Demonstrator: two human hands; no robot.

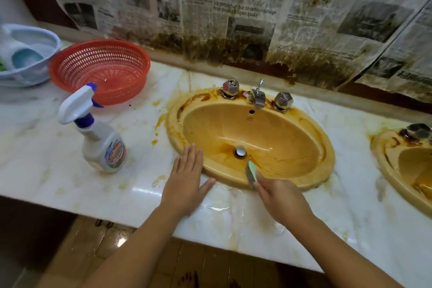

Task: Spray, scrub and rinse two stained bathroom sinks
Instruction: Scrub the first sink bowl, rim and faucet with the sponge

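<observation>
The left hand (187, 184) lies flat on the marble counter (70, 170), fingers straight, touching the near-left rim of the yellow sink (287, 133). The right hand (280, 199) pinches a green scouring pad (252, 172) whose far end dips into the bowl just near the drain (240, 152). The spray bottle (100, 138) stands upright to the left. Scrubbing of this sink appears to be under way. Brown stains show on the far-left rim and around the tap (257, 97), and no water is running, so rinsing looks undone. The second sink (385, 163), at the right edge, looks untouched, with dark stains.
</observation>
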